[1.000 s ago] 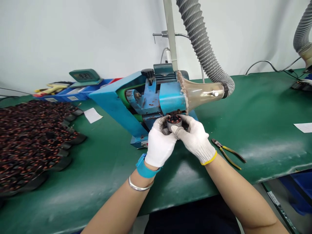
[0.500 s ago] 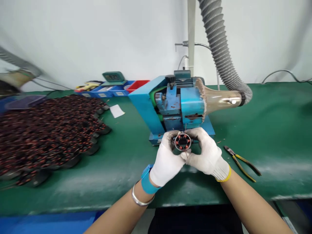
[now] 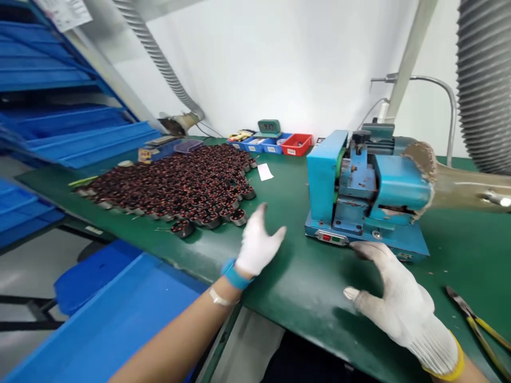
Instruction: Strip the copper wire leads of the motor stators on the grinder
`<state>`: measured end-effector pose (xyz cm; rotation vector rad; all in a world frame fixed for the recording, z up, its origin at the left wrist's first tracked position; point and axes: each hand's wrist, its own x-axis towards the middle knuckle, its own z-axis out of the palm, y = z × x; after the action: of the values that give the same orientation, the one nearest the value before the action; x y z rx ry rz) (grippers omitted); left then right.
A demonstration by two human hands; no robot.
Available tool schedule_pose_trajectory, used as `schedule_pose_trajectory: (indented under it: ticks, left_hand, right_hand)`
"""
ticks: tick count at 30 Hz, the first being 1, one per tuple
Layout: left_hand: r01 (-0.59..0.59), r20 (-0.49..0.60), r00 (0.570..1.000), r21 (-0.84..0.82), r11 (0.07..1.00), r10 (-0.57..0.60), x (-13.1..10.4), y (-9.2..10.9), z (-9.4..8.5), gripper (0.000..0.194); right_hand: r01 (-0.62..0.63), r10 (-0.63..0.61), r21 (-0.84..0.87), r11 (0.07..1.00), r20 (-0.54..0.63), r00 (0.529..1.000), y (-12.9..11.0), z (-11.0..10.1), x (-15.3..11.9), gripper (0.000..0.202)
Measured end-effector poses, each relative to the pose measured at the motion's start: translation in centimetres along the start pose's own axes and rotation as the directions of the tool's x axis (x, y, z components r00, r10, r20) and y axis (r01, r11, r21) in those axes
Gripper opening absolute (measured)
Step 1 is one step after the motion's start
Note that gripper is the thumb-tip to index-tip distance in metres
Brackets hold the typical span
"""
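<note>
My left hand (image 3: 258,244), in a white glove with a blue wristband, hovers over the green table by the near right edge of a large spread of motor stators (image 3: 191,183). Its thumb and fingers are apart, with nothing between them. The closest piece is a round stator with copper windings (image 3: 238,217), just beyond the fingers. My right hand (image 3: 399,300), gloved too, is in front of the blue machine (image 3: 367,197). Its thumb and fingers form a wide, empty gap, the fingertips near the machine's base.
Cutting pliers (image 3: 473,319) lie right of my right hand. A paper slip (image 3: 264,172) rests beyond the stators, and small blue and red bins (image 3: 296,144) stand along the wall. A grey hose (image 3: 485,85) hangs at right; blue trays (image 3: 83,143) fill a rack at left.
The stator held between both hands has left them. My hands have parted, the left going toward the spread of stators, and both have opened. The view has swung left.
</note>
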<state>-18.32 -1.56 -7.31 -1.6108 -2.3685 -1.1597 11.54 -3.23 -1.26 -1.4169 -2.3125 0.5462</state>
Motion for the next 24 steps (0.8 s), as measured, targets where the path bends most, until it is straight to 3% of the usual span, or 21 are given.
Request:
schedule_pose_trajectory:
  ticks: [1, 2, 3, 8, 10, 13, 16, 19, 21, 24]
  left_hand:
    - [0.048, 0.165, 0.985, -0.035, 0.998, -0.042, 1.3, 0.7, 1.3, 0.077]
    - [0.075, 0.334, 0.941, -0.038, 0.996, -0.058, 2.9, 1.3, 2.8, 0.082]
    - [0.072, 0.387, 0.921, -0.047, 0.996, -0.049, 4.7, 1.8, 4.2, 0.087]
    - [0.015, 0.422, 0.906, -0.115, 0.993, 0.035, 12.9, 3.1, 10.0, 0.101]
    - [0.021, 0.415, 0.909, -0.159, 0.987, 0.047, 14.8, 3.7, 11.3, 0.098]
    - [0.064, 0.398, 0.916, -0.239, 0.969, 0.038, 15.7, 4.4, 12.1, 0.076]
    - [0.133, 0.356, 0.935, -0.34, 0.931, -0.004, 14.5, 4.6, 11.7, 0.06]
    - [0.194, 0.29, 0.955, -0.463, 0.865, -0.059, 11.5, 4.1, 9.6, 0.06]
    - [0.212, 0.275, 0.959, -0.539, 0.816, -0.067, 8.5, 3.5, 7.0, 0.059]
    - [0.185, 0.33, 0.943, -0.621, 0.762, 0.039, 3.4, 3.3, 1.6, 0.056]
  right_hand:
    - [-0.014, 0.014, -0.007, 1.0, 0.003, 1.0, 0.0, 0.2, 0.1, 0.054]
    - [-0.033, 0.033, -0.011, 0.999, 0.003, 0.999, 0.1, 0.4, 0.2, 0.053]
    - [-0.055, 0.055, -0.011, 0.998, -0.004, 0.998, 0.1, 0.6, 0.3, 0.052]
    - [-0.132, 0.133, 0.023, 0.991, -0.056, 0.99, 0.0, 1.5, 1.0, 0.049]
    - [-0.132, 0.133, 0.017, 0.991, -0.046, 0.99, 0.1, 1.8, 1.2, 0.049]
    - [-0.131, 0.131, -0.025, 0.991, -0.001, 0.991, 0.5, 1.9, 1.5, 0.048]
    - [-0.111, 0.112, -0.034, 0.993, 0.04, 0.993, 1.1, 1.8, 1.7, 0.045]
    - [-0.101, 0.102, 0.054, 0.993, 0.002, 0.995, 1.3, 1.9, 1.6, 0.04]
    - [-0.102, 0.106, 0.135, 0.986, -0.02, 0.994, 1.3, 2.1, 1.4, 0.039]
    - [-0.074, 0.071, 0.273, 0.959, 0.018, 0.997, 0.8, 2.4, 0.8, 0.05]
